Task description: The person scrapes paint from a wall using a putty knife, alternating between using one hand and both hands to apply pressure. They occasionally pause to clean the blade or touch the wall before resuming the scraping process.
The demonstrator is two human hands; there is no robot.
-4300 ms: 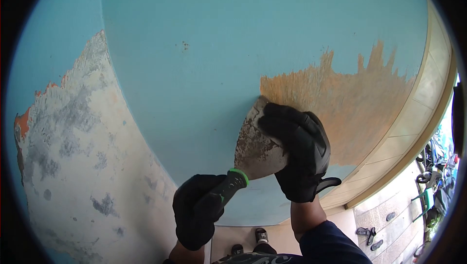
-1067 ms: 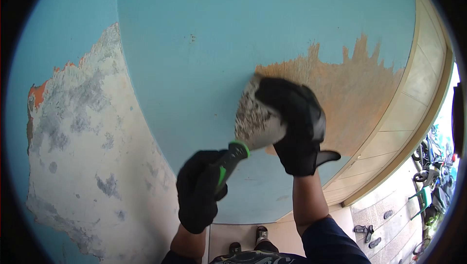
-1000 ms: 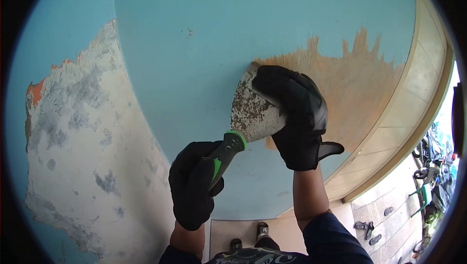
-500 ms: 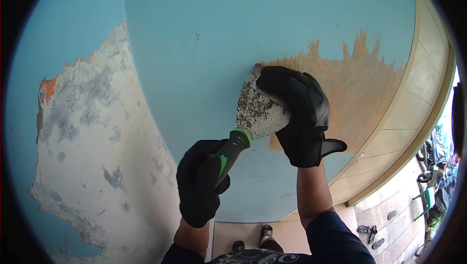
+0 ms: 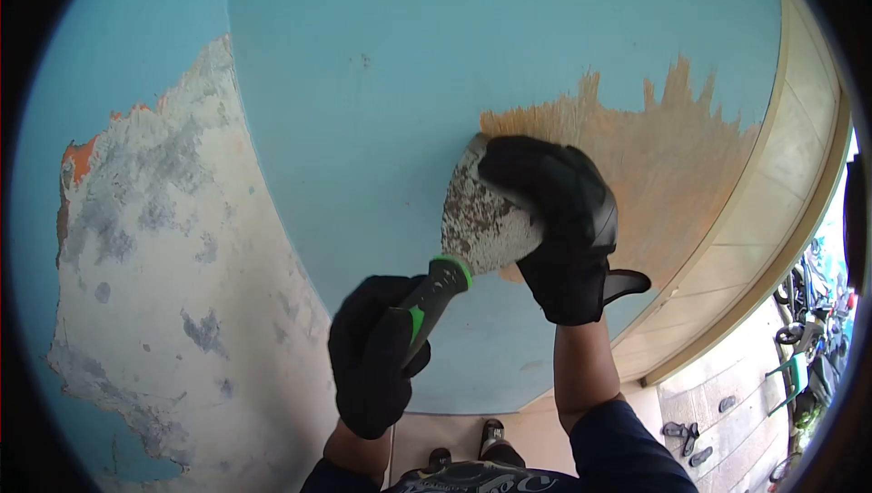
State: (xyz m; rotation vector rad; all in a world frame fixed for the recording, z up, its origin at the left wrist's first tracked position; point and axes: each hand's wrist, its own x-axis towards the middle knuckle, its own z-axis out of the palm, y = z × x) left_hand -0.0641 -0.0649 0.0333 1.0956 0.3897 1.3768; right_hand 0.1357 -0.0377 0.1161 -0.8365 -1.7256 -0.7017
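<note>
A wide scraper (image 5: 486, 224), its metal blade speckled with white and brown residue, lies tilted against the light blue wall (image 5: 363, 129). My left hand (image 5: 374, 357), in a black glove, is wrapped around its black and green handle (image 5: 431, 300). My right hand (image 5: 563, 220), gloved too, has its fingers curled over the blade's right side. Just above and to the right of the blade, a brown bare patch (image 5: 658, 166) with a jagged upper edge shows through the paint. The right fingertips and part of the blade edge are hidden.
On the left, the adjoining wall has a large whitish, stripped area (image 5: 154, 266) with orange bits along its edge. A cream tiled border (image 5: 758, 193) curves down the right. Beyond it are sandals (image 5: 681, 434), a green stool (image 5: 796, 375) and motorbikes (image 5: 795, 329).
Both hands and the scraper have shifted slightly downward. More of the brown patch's upper left corner shows above the blade. The camera view has shifted a little.
</note>
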